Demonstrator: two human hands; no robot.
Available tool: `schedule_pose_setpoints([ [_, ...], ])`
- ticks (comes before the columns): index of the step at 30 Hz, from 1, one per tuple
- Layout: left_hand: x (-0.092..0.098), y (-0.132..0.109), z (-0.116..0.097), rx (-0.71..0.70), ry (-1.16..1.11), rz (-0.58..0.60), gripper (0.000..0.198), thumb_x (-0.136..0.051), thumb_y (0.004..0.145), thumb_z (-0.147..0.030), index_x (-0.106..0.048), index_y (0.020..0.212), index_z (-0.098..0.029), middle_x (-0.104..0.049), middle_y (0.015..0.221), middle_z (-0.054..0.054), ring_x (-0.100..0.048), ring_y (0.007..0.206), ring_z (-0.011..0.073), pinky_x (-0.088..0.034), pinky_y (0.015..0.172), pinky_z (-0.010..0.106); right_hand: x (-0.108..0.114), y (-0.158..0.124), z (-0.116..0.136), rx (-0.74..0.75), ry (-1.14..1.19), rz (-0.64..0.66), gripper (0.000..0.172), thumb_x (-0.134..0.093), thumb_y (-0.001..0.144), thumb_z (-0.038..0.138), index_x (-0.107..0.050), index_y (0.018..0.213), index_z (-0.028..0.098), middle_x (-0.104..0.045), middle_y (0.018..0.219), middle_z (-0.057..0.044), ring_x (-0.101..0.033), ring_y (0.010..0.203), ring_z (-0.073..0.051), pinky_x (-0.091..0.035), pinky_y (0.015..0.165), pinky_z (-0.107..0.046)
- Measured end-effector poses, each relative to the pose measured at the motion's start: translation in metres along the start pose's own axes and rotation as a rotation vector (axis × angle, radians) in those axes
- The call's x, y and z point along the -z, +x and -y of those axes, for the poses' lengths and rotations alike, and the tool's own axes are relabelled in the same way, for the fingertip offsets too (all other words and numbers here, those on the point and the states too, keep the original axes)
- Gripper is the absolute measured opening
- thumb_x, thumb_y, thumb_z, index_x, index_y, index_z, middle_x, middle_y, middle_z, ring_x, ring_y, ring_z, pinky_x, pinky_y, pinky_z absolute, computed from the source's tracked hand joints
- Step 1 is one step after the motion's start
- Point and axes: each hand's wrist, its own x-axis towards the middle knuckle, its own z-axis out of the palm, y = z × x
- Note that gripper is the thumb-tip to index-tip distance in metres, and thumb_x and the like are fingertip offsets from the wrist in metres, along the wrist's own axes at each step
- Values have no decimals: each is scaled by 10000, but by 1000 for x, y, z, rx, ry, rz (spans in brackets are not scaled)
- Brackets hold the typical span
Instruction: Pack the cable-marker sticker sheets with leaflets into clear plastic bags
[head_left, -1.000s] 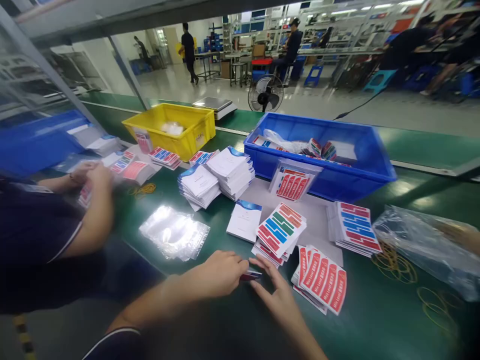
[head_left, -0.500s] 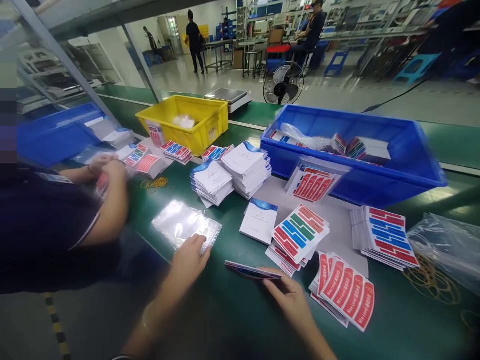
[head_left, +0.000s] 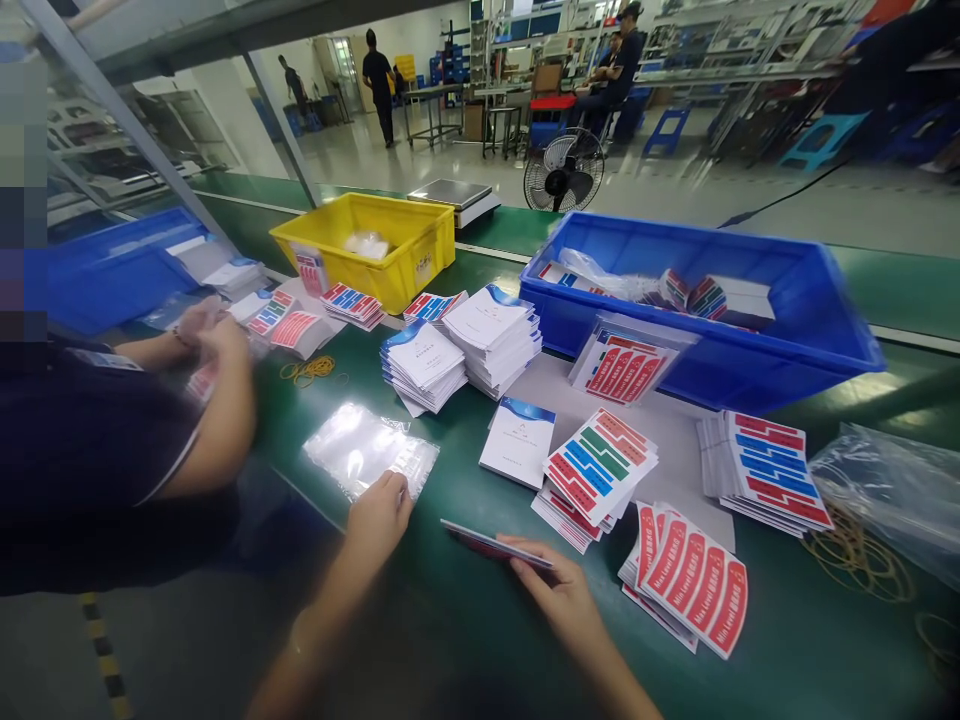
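My left hand [head_left: 379,518] rests its curled fingers on the near edge of a pile of clear plastic bags [head_left: 369,448] on the green belt. My right hand [head_left: 556,585] grips a thin stack of sticker sheets [head_left: 493,543], held nearly flat just above the belt. Right of it lie a fanned pile of red label sheets [head_left: 686,580] and a stack of red, blue and green sticker sheets [head_left: 598,465]. A single white booklet [head_left: 517,441] lies just beyond.
A co-worker in a dark shirt at my left handles sheets [head_left: 202,345]. Behind stand two stacks of white booklets [head_left: 465,345], a yellow bin [head_left: 371,245], a blue crate [head_left: 701,300], another sticker stack [head_left: 772,470], a plastic bag and rubber bands [head_left: 862,555].
My left hand let go of the sheet stack and moved left onto the clear bags. My right hand kept the stack and shifted slightly toward me.
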Motion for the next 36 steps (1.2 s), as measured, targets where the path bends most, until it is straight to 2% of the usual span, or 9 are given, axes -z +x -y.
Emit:
schedule_pose_setpoints([
  [2,3,-3,-1,-5,-67,-39,160,-374,870,-193,-523,813,-193,-582,797,16,-559,683,146,-368,619,252,-3,0,-1,-14,-19,12,231,-544,860,397,-679,937,226,-706,1022,-58,-643,977,-256,-508,899,-400],
  [6,6,-9,-9,-25,-83,-50,153,-381,877,-231,-525,843,-195,-585,824,22,-566,728,157,-384,635,258,-6,-2,-7,-60,58,-94,260,-555,847,438,-635,909,198,-707,870,-57,-668,827,-243,-551,757,-359],
  [10,-2,-13,-19,-1,98,90,164,-399,873,-256,-541,880,-174,-598,889,64,-599,799,206,-368,577,272,-3,-3,-8,-121,203,-163,332,-581,824,470,-607,1008,195,-709,1006,-90,-659,956,-274,-534,858,-414],
  [14,-8,-10,-20,41,168,173,206,-354,874,-177,-558,865,-156,-609,896,88,-615,783,209,-361,574,272,-3,-3,-5,-134,247,-158,339,-594,811,476,-602,1008,200,-706,1035,-107,-659,962,-302,-522,877,-477],
  [19,-1,-9,-13,-17,-122,120,189,-400,852,-172,-557,748,-179,-604,791,49,-582,721,174,-380,633,264,-4,-6,1,-142,212,-145,397,-553,843,449,-523,1164,217,-646,1171,-107,-614,1063,-307,-492,926,-494],
  [24,11,-18,-24,-49,-534,126,191,-466,847,-285,-547,708,-183,-553,645,3,-512,607,142,-367,578,245,-8,-13,2,-82,14,-241,639,-499,873,422,-216,1425,270,-448,1400,-81,-406,1295,-259,-459,988,-424],
  [27,13,-25,-45,-112,-658,195,204,-483,847,-298,-511,683,-180,-529,627,-10,-482,586,124,-350,555,234,-13,-16,4,-44,-72,-174,466,-456,900,400,-412,1343,262,-504,1356,-69,-492,1222,-251,-462,974,-397],
  [30,8,-30,-66,-239,-657,263,203,-479,845,-253,-460,657,-178,-522,650,-15,-469,596,111,-331,560,230,-18,-17,12,-34,-80,-68,291,-470,900,378,-626,1109,248,-665,1134,-57,-621,1029,-237,-483,916,-363],
  [36,-7,-40,-89,-400,-529,324,190,-454,827,-178,-408,643,-179,-513,661,-19,-451,604,109,-308,572,238,-23,-16,23,-31,-84,-66,222,-473,888,308,-664,851,201,-695,809,-20,-632,757,-182,-473,704,-262],
])
